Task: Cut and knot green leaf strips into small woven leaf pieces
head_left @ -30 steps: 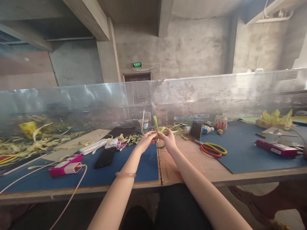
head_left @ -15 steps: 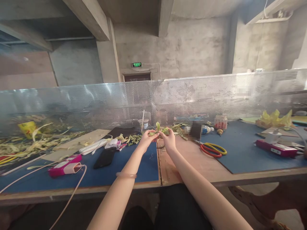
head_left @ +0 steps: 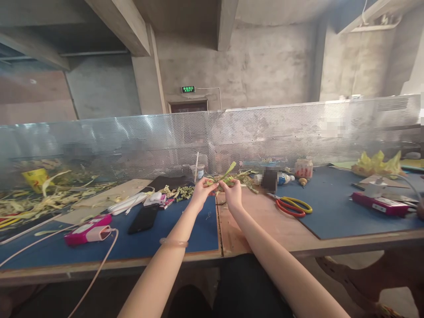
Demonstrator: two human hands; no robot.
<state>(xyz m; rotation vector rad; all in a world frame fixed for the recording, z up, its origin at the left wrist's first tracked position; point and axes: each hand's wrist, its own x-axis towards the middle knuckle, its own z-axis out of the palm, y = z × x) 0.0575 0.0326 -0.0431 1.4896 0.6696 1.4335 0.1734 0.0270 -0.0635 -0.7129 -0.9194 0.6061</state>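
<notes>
My left hand and my right hand meet above the table's middle, fingertips pinched close together. Between them is a small piece of green leaf strips; one strip sticks up and to the right. Its exact shape is mostly covered by my fingers. More green strips lie just behind my right hand. To the left of my left hand is a heap of small knotted green pieces. A clear plastic cup with a straw stands behind my hands.
Scissors with red and yellow handles lie right of my hands. A black phone, a pink box with a cable, and loose pale leaf strips are on the left. A perforated metal screen runs along the back. A jar stands at right.
The leaf strip between my hands now reaches up farther and leans to the right. My hands stay in nearly the same place, still pinching.
</notes>
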